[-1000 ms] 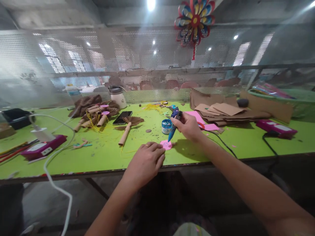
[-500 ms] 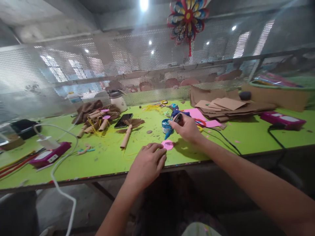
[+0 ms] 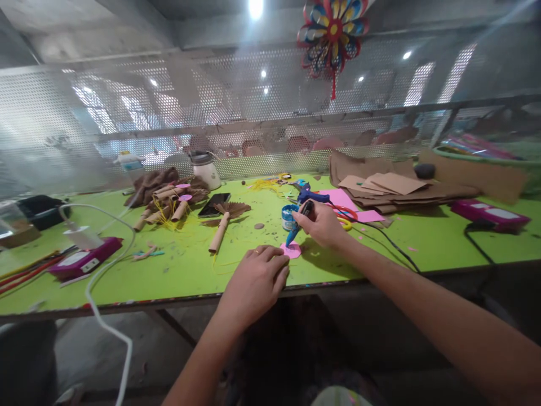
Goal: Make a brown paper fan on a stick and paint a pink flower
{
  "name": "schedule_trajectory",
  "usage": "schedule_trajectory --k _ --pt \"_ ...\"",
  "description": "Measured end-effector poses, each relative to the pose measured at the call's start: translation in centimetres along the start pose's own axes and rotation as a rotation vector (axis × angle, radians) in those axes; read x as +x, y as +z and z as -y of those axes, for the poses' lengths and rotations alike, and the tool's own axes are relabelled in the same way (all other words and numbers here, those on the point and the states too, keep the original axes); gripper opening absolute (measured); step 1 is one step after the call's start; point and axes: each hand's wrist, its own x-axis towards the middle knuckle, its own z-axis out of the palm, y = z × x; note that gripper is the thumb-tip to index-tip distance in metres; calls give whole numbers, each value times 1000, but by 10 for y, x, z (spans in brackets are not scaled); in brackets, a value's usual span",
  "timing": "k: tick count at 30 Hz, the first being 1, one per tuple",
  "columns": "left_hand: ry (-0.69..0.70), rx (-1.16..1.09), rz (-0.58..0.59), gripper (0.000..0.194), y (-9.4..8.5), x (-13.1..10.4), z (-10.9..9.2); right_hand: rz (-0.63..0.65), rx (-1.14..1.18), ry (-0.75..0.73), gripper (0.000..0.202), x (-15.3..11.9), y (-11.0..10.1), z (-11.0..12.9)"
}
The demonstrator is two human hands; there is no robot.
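Observation:
My right hand (image 3: 321, 223) is closed round a thick blue marker (image 3: 293, 233), held tilted with its tip down on a small pink paper piece (image 3: 291, 251). Dark marks show on that paper. Beside its edge, my left hand (image 3: 260, 279) lies on the green table with fingers loosely stretched, fingertips at the paper; a ring is on one finger. Just behind the marker stands a small blue-and-white jar (image 3: 289, 219). A dark blue glue gun (image 3: 311, 195) lies beyond the right hand, with red- and yellow-handled scissors (image 3: 344, 214) close by.
A brown paper tube with a pleated fan (image 3: 220, 231) and a phone (image 3: 214, 204) lie to the left. Behind them are several rolled tubes (image 3: 181, 210). Brown paper sheets (image 3: 393, 186) are stacked at the right. Purple power strips (image 3: 87, 259) and cables sit at both sides.
My right hand has brought the marker's tip down onto the pink paper. My left hand stays beside the paper. The whole view has shifted slightly.

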Motion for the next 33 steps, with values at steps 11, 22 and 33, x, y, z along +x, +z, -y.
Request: schedule_trajectory --k 11,22,33 --pt "-3 3 9 28 -1 1 0 12 -21 -3 29 1 -1 -1" --pt "-5 -2 8 28 0 1 2 -70 -39 20 29 0 -3 0" --pt "-10 0 -1 27 0 1 0 -57 -125 1 27 2 -1 -5"
